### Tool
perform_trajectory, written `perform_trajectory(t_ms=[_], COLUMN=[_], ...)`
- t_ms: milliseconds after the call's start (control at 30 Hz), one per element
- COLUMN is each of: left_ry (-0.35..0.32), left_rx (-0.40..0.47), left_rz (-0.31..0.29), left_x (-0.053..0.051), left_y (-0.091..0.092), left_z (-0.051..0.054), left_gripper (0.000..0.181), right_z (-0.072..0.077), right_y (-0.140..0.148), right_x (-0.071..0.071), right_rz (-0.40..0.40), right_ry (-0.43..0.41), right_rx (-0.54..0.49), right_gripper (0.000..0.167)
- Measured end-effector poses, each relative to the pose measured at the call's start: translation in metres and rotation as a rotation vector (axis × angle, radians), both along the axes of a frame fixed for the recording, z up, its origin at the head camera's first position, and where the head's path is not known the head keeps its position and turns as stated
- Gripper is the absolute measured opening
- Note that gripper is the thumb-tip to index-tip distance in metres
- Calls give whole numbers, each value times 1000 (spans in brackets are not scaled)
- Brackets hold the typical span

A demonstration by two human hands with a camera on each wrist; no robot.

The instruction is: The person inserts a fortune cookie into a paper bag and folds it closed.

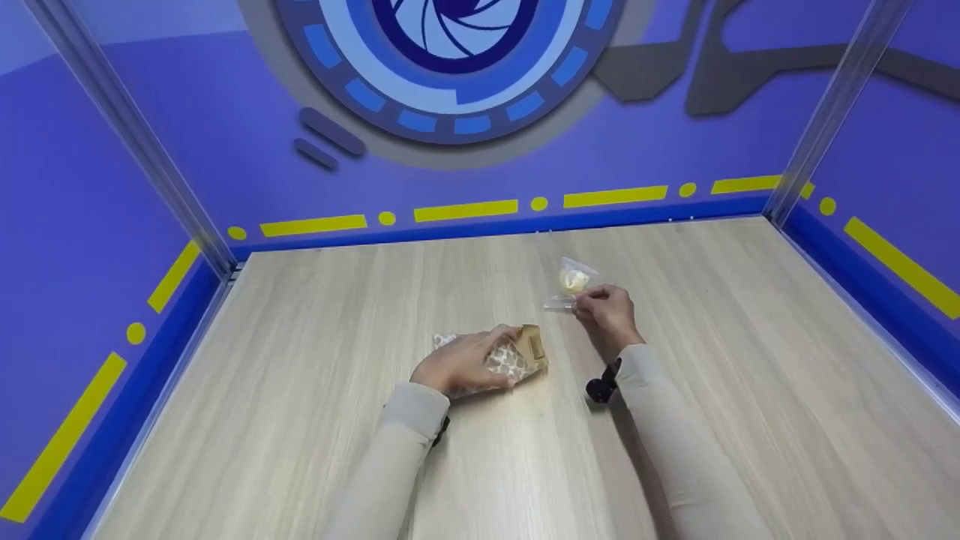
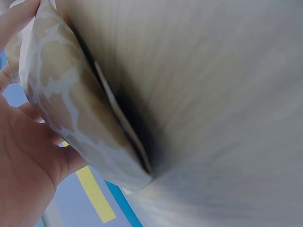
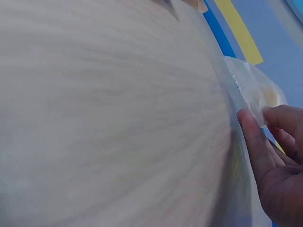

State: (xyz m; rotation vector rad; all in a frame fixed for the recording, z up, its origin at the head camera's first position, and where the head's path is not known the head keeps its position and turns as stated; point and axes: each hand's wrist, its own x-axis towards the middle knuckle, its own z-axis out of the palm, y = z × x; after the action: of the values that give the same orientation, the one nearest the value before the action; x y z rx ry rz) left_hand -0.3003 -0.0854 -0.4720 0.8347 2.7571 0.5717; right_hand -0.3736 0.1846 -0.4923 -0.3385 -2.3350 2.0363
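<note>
On the table (image 1: 337, 337), the left hand (image 1: 465, 361) grips a bag (image 1: 505, 363); the right hand's (image 1: 611, 311) packet (image 1: 574, 280), pinched (edge only), may slip.

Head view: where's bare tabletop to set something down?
Tabletop is bare left, between the left wall and left sleeve; and right, between the right sleeve and right wall. Crowded: centre, where the left hand grips the patterned packet and the right hand pinches the clear bag, with only a narrow gap between.
</note>
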Motion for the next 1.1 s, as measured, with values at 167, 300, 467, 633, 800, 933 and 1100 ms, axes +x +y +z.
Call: perform_trajectory(t_ms=[167, 300, 467, 633, 800, 933, 1100], left_ry=[13, 4, 7, 0, -9, -9, -3], left_rx=[2, 9, 10, 17, 24, 16, 10], left_rz=[-6, 6, 9, 10, 15, 12, 3], left_x=[1, 2, 1, 1, 1, 1, 0], left_y=[0, 0, 0, 1, 1, 1, 1], left_z=[0, 0, -1, 0, -1, -1, 0], left_gripper=[78, 77, 76, 75, 76, 77, 79], right_z=[6, 12, 19, 22, 25, 29, 30], right_y=[-5, -6, -5, -3, 0, 4, 6], right_x=[1, 4, 8, 9, 10, 11, 13], right_rz=[-9, 11, 49, 75, 95, 114, 127], right_ry=[-7, -1, -7, -28, -29, 11, 110], right_rx=[7, 15, 27, 7, 7, 75, 154], right_gripper=[21, 23, 27, 27, 36, 42, 39])
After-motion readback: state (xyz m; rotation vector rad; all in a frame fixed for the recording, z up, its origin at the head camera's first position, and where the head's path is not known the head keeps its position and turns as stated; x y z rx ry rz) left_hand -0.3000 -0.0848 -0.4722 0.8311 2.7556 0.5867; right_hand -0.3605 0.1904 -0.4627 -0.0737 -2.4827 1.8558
